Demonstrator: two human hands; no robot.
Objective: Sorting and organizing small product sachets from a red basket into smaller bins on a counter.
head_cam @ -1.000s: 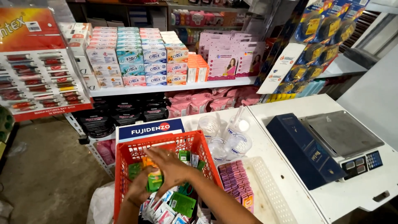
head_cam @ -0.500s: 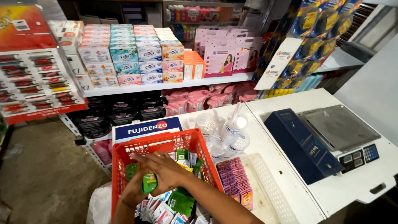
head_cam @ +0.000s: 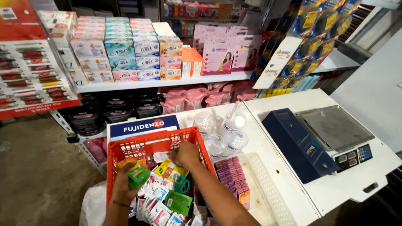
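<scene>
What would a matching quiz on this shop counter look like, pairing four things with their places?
Things:
1. small green packet
2. blue box
3. scissors
4. clear cups

Places:
A. beside the scale
B. in the left hand
C. behind the white tray
D. inside the red basket

Pairs: 1-B, 2-A, 3-D, 4-C

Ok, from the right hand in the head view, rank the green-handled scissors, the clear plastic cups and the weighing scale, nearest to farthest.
From the right hand, inside the red basket:
1. Green-handled scissors, just below it in the basket.
2. Clear plastic cups, to its right on the white counter.
3. Weighing scale, far right on the counter.
</scene>
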